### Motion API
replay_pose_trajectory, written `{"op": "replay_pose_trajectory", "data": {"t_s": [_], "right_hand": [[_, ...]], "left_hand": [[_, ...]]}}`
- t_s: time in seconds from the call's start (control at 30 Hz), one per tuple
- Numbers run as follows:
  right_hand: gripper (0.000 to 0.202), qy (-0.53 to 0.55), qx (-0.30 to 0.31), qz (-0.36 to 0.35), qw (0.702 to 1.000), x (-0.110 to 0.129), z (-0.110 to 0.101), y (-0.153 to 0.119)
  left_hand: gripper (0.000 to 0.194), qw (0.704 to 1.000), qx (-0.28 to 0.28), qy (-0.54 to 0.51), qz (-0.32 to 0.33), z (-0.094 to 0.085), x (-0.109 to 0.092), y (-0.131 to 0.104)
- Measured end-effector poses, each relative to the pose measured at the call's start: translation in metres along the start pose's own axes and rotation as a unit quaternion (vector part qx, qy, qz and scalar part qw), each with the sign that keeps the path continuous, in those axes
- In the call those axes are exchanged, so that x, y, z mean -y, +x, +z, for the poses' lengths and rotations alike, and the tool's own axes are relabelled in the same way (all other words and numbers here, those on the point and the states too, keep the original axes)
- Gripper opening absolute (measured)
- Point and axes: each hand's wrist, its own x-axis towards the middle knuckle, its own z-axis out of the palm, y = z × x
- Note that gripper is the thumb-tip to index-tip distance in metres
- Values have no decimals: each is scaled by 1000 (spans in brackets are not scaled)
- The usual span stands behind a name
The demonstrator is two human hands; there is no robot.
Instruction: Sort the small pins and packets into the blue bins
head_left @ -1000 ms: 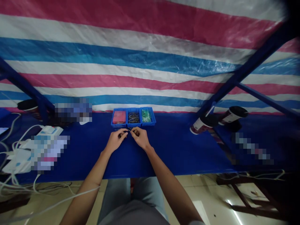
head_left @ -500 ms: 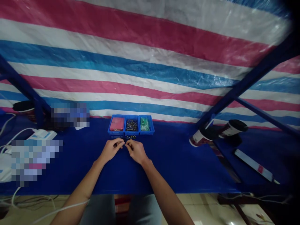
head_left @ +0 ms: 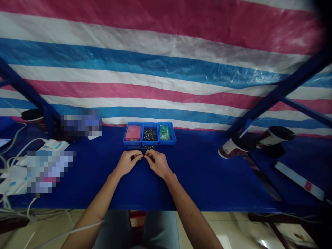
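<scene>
My left hand [head_left: 127, 162] and my right hand [head_left: 158, 163] meet fingertip to fingertip above the blue table, each pinched closed. Something small and thin seems to lie between the fingertips, too small to name. Just beyond them lies a little pile of dark and brass-coloured screws [head_left: 148, 147] on the table. Behind the pile stand three joined blue trays: the left one holds pink pieces [head_left: 133, 132], the middle one dark screws [head_left: 150, 134], the right one green and clear small parts [head_left: 165, 132].
White power strips [head_left: 18, 180] with cables lie at the left, beside a blurred patch. Two dark-lidded containers [head_left: 229, 148] lean at the right, near a pale bar [head_left: 298, 180]. Blue frame posts rise on both sides before a striped sheet [head_left: 155, 72].
The view has shifted, so the trays and table sit slightly higher and items at the right lie further right. Both hands keep their fingertips together.
</scene>
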Motion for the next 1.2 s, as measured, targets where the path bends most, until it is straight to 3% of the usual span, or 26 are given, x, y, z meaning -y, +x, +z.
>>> {"op": "replay_pose_trajectory", "data": {"t_s": [0.77, 1.2], "right_hand": [[16, 58, -7, -28, 998, -2, 0, -4], [17, 60, -5, -15, 998, 0, -1, -3]], "left_hand": [[26, 997, 45, 51, 28, 2, -5, -4], [28, 998, 33, 37, 25, 1, -3, -3]]}}
